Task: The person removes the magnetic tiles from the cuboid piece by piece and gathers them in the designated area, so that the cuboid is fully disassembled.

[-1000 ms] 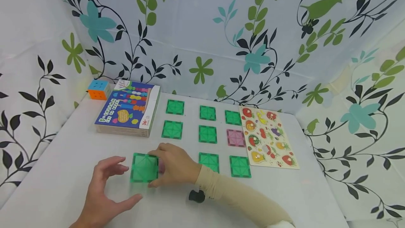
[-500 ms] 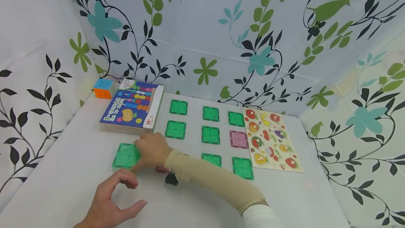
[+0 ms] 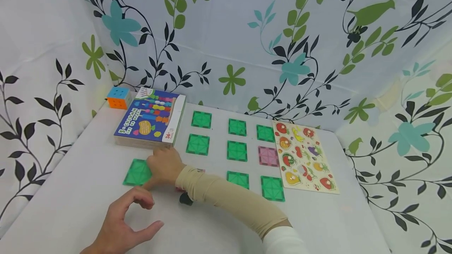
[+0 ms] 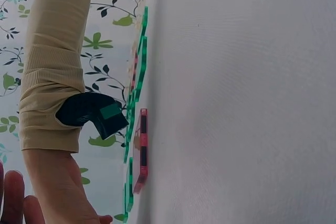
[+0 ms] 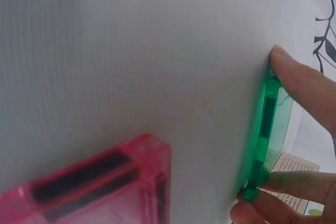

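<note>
My right hand (image 3: 166, 166) grips a translucent green magnetic tile (image 3: 137, 172) at the left of the white table. In the right wrist view its thumb and fingers (image 5: 294, 186) hold the opposite edges of that green tile (image 5: 264, 135), which lies at the table surface. A pink magnetic tile (image 5: 121, 177) lies beside it, mostly hidden under my right wrist in the head view. Nearer the front edge, my left hand (image 3: 121, 222) is held with fingers and thumb in a loose, empty curve, just in front of the green tile.
Several green tiles (image 3: 237, 151) and another pink tile (image 3: 268, 156) lie in rows across the table (image 3: 318, 222). A fruit puzzle board (image 3: 305, 156) is at the right. Behind the right hand are a blue toy box (image 3: 148, 118) and a puzzle cube (image 3: 118, 98).
My right hand has carried the green tile left and away from me, off the pink tile, to the table in front of the box. My left hand has stayed nearly in place.
</note>
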Motion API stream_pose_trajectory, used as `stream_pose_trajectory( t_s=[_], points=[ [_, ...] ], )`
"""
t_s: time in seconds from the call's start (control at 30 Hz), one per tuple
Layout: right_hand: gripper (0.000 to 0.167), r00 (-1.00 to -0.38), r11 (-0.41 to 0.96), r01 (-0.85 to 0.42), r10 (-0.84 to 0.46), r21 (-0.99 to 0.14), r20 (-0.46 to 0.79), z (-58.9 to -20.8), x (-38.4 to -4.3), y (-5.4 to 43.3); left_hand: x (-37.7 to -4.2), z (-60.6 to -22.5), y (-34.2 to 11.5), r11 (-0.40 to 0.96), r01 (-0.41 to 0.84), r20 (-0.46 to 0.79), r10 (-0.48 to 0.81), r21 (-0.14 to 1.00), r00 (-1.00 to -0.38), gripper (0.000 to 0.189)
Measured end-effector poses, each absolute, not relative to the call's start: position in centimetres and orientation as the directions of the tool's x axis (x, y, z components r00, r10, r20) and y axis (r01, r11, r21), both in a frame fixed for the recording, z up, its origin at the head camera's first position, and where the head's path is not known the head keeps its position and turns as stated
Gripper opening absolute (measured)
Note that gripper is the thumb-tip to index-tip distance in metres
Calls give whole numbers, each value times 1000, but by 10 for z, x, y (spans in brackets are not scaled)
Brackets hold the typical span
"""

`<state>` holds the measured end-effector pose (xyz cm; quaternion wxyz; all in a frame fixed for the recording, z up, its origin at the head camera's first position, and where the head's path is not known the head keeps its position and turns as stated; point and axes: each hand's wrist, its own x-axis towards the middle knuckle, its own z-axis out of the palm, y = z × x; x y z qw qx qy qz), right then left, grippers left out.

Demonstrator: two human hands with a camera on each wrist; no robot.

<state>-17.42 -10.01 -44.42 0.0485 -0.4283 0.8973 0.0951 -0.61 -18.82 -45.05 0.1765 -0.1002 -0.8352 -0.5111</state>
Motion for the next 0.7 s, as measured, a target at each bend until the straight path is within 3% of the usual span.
stream_pose_trajectory(
  t_s=[0.37,0.53,0.7],
  points=[
    [79,-651,652,-756,-744,48,-150,-443,-178,-85,-9,-451,-187,442,354,396,-5,825,-918,62],
    [93,-703,708,-691,-705,-146,-94,-427,-187,-66,-11,-452,-190,452,387,432,5,804,-902,60],
    [80,-761,717,-587,-647,-376,-47,-409,-189,-25,-15,-450,-195,481,380,445,-24,790,-895,56]
  ],
)
